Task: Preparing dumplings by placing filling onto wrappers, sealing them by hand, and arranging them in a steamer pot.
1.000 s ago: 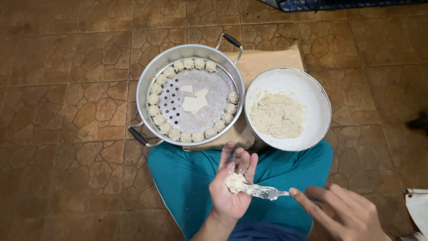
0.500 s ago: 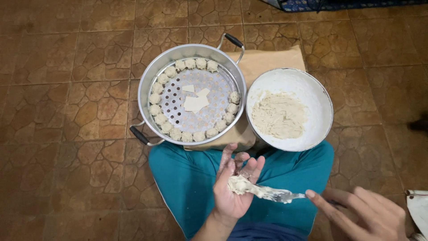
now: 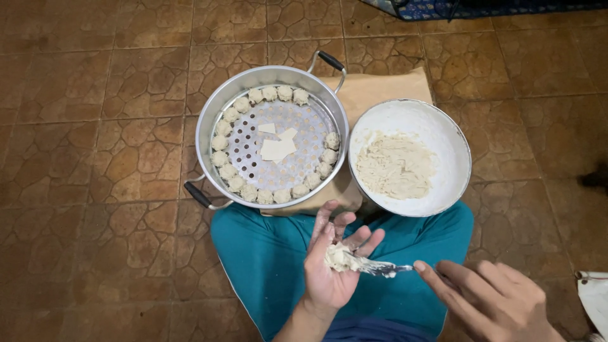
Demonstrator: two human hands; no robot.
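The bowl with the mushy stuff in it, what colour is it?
The bowl is white, and the filling inside is pale cream. The head view shows it.

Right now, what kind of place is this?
Probably a home floor used for cooking: brown stone-patterned floor tiles, a metal steamer pot ringed with dumplings, and a white bowl of filling.
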